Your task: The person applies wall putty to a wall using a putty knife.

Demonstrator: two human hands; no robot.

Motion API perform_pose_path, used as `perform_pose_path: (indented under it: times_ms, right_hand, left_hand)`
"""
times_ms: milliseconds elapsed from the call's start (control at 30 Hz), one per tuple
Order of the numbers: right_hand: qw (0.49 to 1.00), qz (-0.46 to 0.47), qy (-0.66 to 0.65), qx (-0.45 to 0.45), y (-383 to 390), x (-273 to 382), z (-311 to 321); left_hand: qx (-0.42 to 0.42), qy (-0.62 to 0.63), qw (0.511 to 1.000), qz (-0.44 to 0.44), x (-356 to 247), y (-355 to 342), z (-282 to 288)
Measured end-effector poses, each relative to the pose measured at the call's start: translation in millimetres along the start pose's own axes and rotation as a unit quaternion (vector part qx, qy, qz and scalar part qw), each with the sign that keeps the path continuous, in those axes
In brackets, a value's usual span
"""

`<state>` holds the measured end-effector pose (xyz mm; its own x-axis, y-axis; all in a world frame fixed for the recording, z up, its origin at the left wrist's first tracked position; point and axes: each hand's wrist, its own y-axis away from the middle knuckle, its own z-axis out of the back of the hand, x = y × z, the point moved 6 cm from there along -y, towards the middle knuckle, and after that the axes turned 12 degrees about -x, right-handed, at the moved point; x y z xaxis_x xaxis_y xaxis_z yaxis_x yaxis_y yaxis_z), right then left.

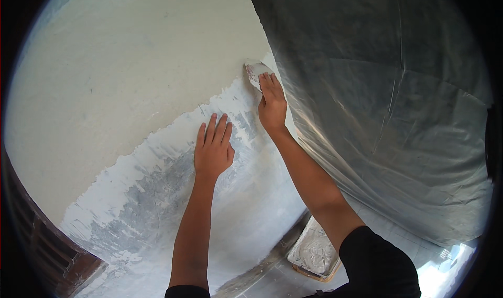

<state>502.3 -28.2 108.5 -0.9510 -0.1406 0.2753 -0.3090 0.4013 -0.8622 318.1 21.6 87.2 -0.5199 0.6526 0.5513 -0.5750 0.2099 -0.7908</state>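
My left hand (214, 148) lies flat against the wall (120, 51), its fingers spread and nothing in it. Higher up and to the right, my right hand (273, 105) grips a flat putty scraper (255, 73) smeared with white paste. The scraper's face is against the wall near its right edge, and my fingers lie over it, hiding its grip. Around my left hand, a white and grey band of filler (157, 182) covers the lower wall with a ragged upper border. Above that border the surface is smooth cream.
Grey plastic sheeting (377, 99) hangs along the wall's right edge. A tray of white paste (313, 251) stands on the tiled floor (267, 282), partly behind my right arm. Dark wooden slats (42, 240) border the wall at lower left.
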Motion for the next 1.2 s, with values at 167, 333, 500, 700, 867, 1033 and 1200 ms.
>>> perform_pose_path:
  times_ms: [167, 333, 500, 700, 867, 1033, 1200]
  right_hand:
    - [0.998, 0.043, 0.040, 0.001, 9, 2, -13]
    - [0.997, 0.063, 0.032, 0.020, 37, 12, -5]
    - [0.998, 0.037, 0.050, -0.003, 17, 13, -4]
    - [0.994, 0.071, 0.078, 0.010, 17, 9, -25]
    - [0.994, 0.076, 0.060, 0.040, 30, 12, -1]
    - [0.993, 0.074, 0.093, 0.020, -4, 7, -15]
    - [0.988, 0.104, 0.100, 0.053, 21, 13, -19]
  left_hand:
    - [0.010, 0.002, 1.000, -0.004, -4, -2, 0]
    - [0.014, 0.003, 1.000, -0.002, -2, -1, -1]
    - [0.023, -0.024, 0.999, -0.014, -5, 1, -4]
    - [0.019, -0.003, 1.000, -0.008, -6, -2, -5]
    - [0.019, -0.004, 1.000, -0.002, 1, 2, -6]
    - [0.019, -0.010, 1.000, -0.011, -4, 1, -3]
    - [0.019, -0.006, 1.000, -0.009, -4, 0, -4]
